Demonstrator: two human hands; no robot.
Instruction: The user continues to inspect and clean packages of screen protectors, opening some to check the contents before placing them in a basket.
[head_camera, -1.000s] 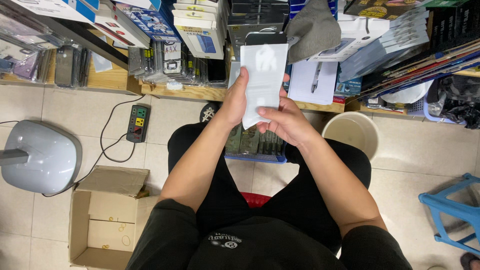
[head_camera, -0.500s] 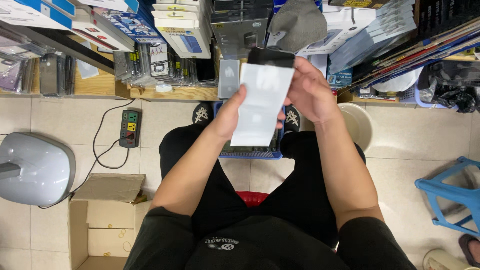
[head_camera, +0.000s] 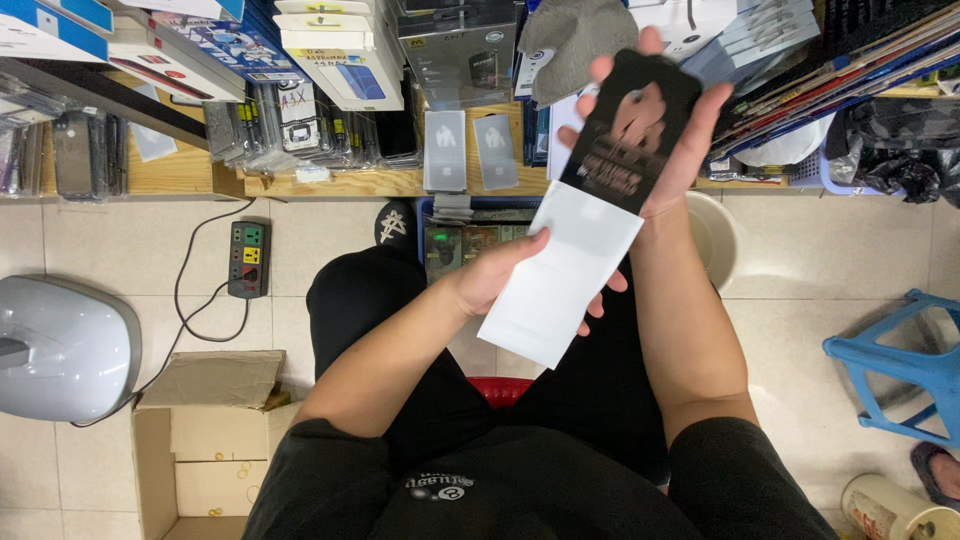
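I sit on a red stool (head_camera: 500, 388) with both arms out over my lap. My right hand (head_camera: 668, 130) grips a flat black printed sleeve (head_camera: 633, 132), held up toward the shelf. My left hand (head_camera: 497, 273) holds a white flat inner pack (head_camera: 560, 275) by its left edge; the white pack sticks out of the lower end of the black sleeve, slanting down to the left. The two pieces still overlap at the sleeve's mouth.
A low wooden shelf (head_camera: 330, 182) crammed with boxed phone accessories runs along the top. On the tiled floor lie a power strip (head_camera: 247, 259), an open cardboard box (head_camera: 205, 440), a grey domed appliance (head_camera: 60, 345), a blue stool (head_camera: 900, 360) and a cream bucket (head_camera: 712, 232).
The white pack was whole and covered in both hands; now the black sleeve has slid up and away in my right hand while my left hand draws the white pack down.
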